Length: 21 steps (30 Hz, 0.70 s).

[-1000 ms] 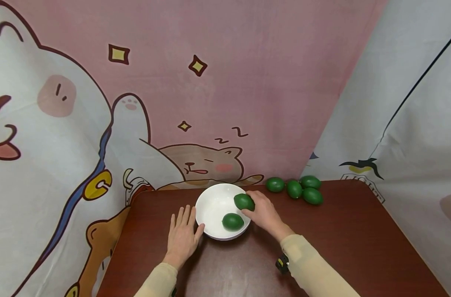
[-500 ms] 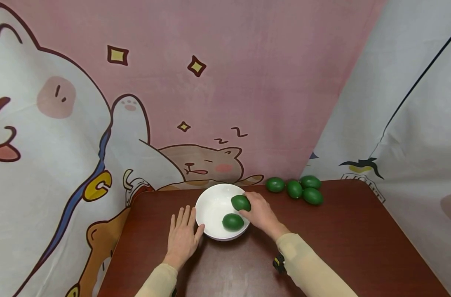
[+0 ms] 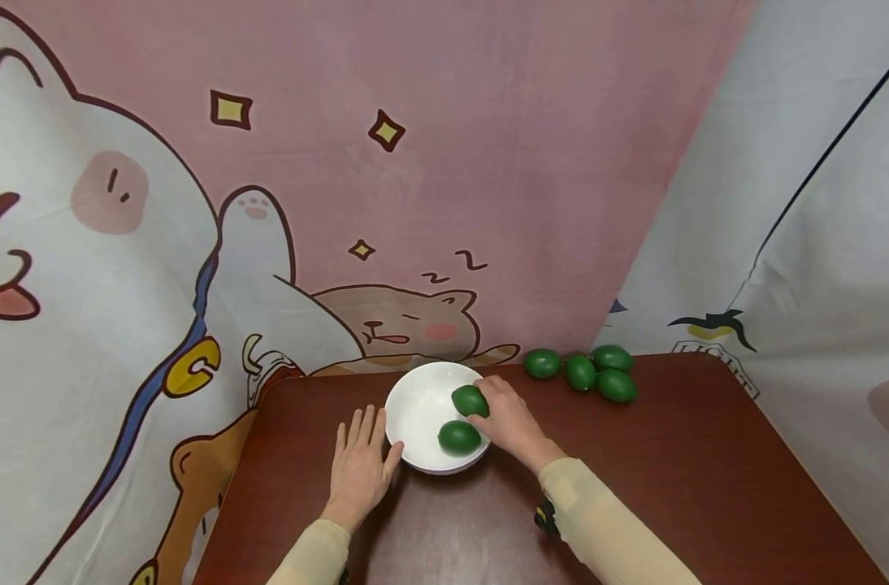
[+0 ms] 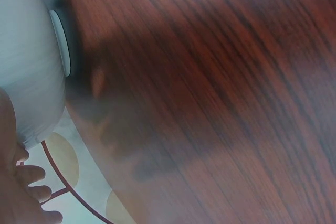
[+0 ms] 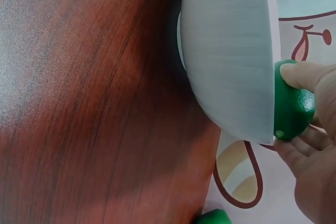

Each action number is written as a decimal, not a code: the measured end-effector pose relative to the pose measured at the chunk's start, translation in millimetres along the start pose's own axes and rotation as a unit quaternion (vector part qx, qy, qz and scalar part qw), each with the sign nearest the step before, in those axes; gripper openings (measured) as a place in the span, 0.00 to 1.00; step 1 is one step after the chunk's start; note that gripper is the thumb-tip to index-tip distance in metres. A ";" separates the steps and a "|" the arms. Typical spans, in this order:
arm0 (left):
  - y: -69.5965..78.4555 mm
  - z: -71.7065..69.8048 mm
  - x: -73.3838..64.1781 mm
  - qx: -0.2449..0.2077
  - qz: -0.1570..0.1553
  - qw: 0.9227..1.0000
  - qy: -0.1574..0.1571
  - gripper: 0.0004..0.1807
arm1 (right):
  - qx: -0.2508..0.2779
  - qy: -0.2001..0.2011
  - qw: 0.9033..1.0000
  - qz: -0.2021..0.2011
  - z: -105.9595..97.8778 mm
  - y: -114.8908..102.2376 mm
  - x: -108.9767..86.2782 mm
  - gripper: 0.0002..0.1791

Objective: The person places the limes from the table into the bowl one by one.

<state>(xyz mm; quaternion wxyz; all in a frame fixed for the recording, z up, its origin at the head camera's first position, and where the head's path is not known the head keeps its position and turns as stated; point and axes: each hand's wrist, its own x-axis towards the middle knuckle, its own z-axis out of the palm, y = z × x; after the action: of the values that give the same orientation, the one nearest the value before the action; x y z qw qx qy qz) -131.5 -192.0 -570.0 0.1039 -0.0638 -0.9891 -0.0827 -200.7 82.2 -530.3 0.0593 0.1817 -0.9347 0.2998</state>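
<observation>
A white bowl (image 3: 415, 406) stands on the dark wooden table, with one green lime (image 3: 459, 438) lying inside near its front right. My right hand (image 3: 509, 418) grips a second lime (image 3: 470, 400) between thumb and fingers over the bowl's right side. In the right wrist view that lime (image 5: 292, 103) shows at the bowl's rim, partly hidden behind it. My left hand (image 3: 360, 465) has its fingers straight and spread, with the thumb at the bowl's left side. The left wrist view shows the outer wall of the bowl (image 4: 31, 51) beside the left fingers.
Several more limes (image 3: 580, 373) lie grouped at the back edge of the table (image 3: 678, 455), right of the bowl. Behind the table hangs a pink and white cloth (image 3: 547, 162) with cartoon animals. A dark wrist device (image 3: 546, 517) sits at the right sleeve.
My right hand has moved a little to the left with the gripped lime, further over the bowl. The left hand, the bowl and the other limes stay put.
</observation>
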 end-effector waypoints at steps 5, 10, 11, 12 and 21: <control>-0.3 -0.1 -0.2 0.002 0.001 1.000 -0.002 0.39 | -0.008 -0.004 1.000 0.003 2.5 0.1 1.3 0.29; -0.5 0.0 -0.4 0.002 0.000 1.000 -0.006 0.40 | -0.026 -0.004 1.000 -0.003 4.1 -0.7 2.2 0.27; -0.4 0.1 -0.4 0.001 0.000 1.000 -0.006 0.40 | -0.029 -0.006 1.000 -0.006 4.4 -1.0 2.3 0.27; -0.3 0.1 -0.5 0.000 -0.001 1.000 -0.008 0.40 | -0.032 -0.007 0.999 -0.008 4.5 -1.3 2.1 0.26; -0.6 1.7 -0.5 0.003 -0.002 1.000 -0.010 0.40 | -0.069 -0.018 0.997 -0.027 8.7 -2.3 2.9 0.26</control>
<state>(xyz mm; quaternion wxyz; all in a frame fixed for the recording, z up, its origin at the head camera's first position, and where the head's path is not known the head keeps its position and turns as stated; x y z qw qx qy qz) -131.4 -192.3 -571.8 0.0939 -0.0620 -0.9905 -0.0793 -202.6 74.5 -535.5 0.0626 0.2082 -0.9486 0.2298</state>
